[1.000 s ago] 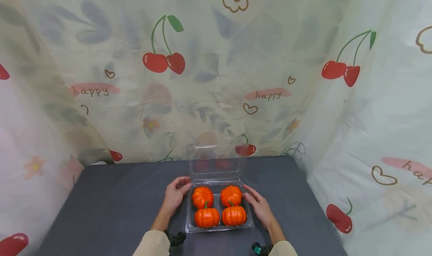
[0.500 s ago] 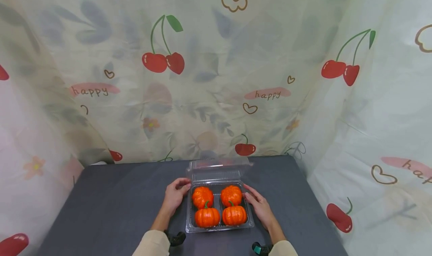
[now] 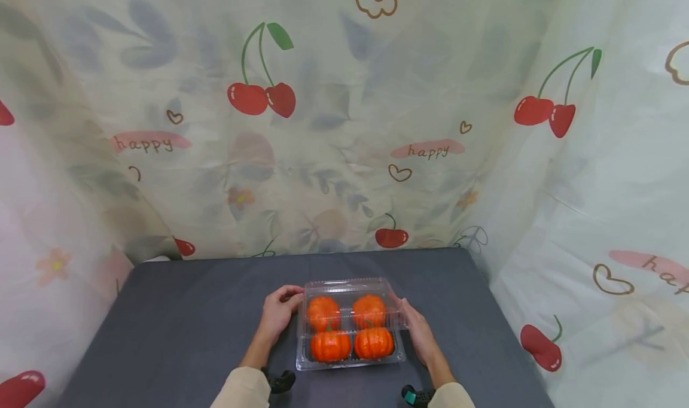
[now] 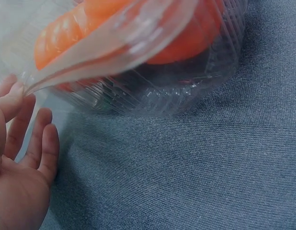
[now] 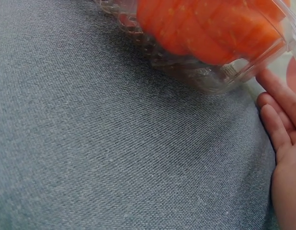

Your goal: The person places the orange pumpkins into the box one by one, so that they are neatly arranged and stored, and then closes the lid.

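A clear plastic clamshell container [image 3: 347, 366] stands on the table with several small orange pumpkins [image 3: 331, 347] inside. Its hinged lid [image 3: 344, 286] tilts low over them, covering the back pair in the head view, while its front edge stays raised. At the back left corner, my left hand [image 3: 276, 314] pinches the container's edge between thumb and forefinger; the left wrist view shows the other fingers loose below. My right hand [image 3: 421, 335] lies along the right side, its outstretched fingers [image 5: 277, 88] touching the container near the back corner. The right thumb is hidden in the right wrist view.
Dark grey cloth covers the table [image 3: 188, 324]. A pale curtain [image 3: 323, 127] printed with cherries, hearts and flowers surrounds it at the back and both sides. Each wrist wears a black strap [image 3: 281, 381].
The lid has swung forward and down, from upright behind the container to low over the pumpkins. My right hand has shifted slightly at the lid's side; my left hand stays in place.
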A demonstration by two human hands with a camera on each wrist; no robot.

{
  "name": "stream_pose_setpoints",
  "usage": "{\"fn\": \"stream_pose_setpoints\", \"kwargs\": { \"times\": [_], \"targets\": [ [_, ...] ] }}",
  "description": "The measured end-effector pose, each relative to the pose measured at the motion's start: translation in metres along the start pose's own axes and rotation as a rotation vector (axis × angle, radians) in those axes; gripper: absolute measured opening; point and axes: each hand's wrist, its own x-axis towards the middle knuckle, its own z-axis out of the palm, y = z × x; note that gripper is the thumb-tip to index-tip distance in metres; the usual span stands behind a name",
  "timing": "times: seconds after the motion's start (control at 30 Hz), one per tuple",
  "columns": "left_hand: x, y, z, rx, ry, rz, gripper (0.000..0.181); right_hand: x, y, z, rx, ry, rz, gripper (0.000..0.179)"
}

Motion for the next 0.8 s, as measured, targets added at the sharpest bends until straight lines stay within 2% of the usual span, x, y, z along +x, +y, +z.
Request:
{"fn": "stream_pose_setpoints", "kwargs": {
  "times": [0.27, 0.47, 0.63, 0.8],
  "targets": [
    [0.0004, 0.0004, 0.0000, 0.042, 0.009, 0.015, 0.015, 0.0016, -0.0004, -0.0006, 0.104, 0.015, -0.019, 0.061],
    [-0.0013, 0.0009, -0.0004, 0.162, 0.013, 0.073, 0.012, -0.0012, -0.0010, -0.0020, 0.054, -0.009, -0.016, 0.057],
    [-0.0024, -0.0017, 0.0001, 0.204, 0.034, 0.104, 0.013, 0.0012, -0.0009, -0.0020, 0.063, -0.004, -0.011, 0.057],
    [-0.0025, -0.0043, 0.0001, 0.253, 0.072, 0.215, 0.013, 0.0044, -0.0008, -0.0019, 0.088, 0.001, 0.025, 0.063]
  ]
}}
